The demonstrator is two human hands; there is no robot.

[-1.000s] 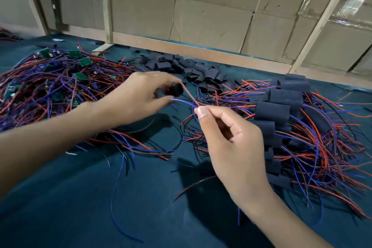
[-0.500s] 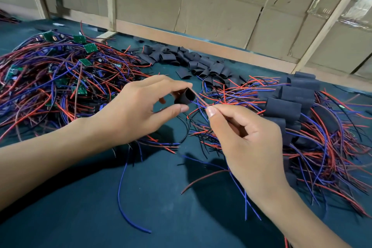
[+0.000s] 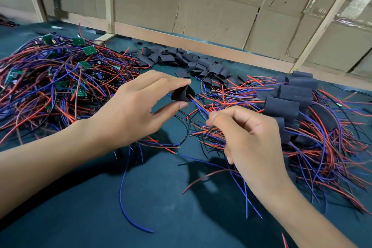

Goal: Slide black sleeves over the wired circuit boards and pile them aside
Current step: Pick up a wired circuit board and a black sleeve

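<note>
- The left hand (image 3: 128, 115) pinches a black sleeve (image 3: 182, 93) between forefinger above and thumb below, holding it just above the dark green table (image 3: 80, 207) with its open mouth turned to the right.
- A small bundle of red and blue wires (image 3: 198, 104) runs out of the sleeve's mouth and slants down to the right hand (image 3: 249, 143).
- The right hand is curled, its thumb and forefinger pinching those wires close to the sleeve; their loose ends trail below the hand across the table.
- Whether a circuit board sits inside the held sleeve cannot be told; the sleeve's wall hides its inside.
- To the left lies a tangled heap of unsleeved boards (image 3: 50, 86): small green circuit boards among red, blue and black wires.
- Behind the hands, near the back of the table, is a scatter of empty sleeves (image 3: 191, 64), short black tubes lying loose.
- To the right sits the pile of finished pieces (image 3: 289, 102), black sleeves stacked one against another with red and blue wires spilling out toward the table's near edge.
- A single blue wire (image 3: 124, 203) lies apart in a long curve on the table near the left forearm.
- Cardboard panels (image 3: 211, 12) framed by wooden battens stand behind the table.
- Dark print shows on the upper right cardboard, too small and blurred to read.
</note>
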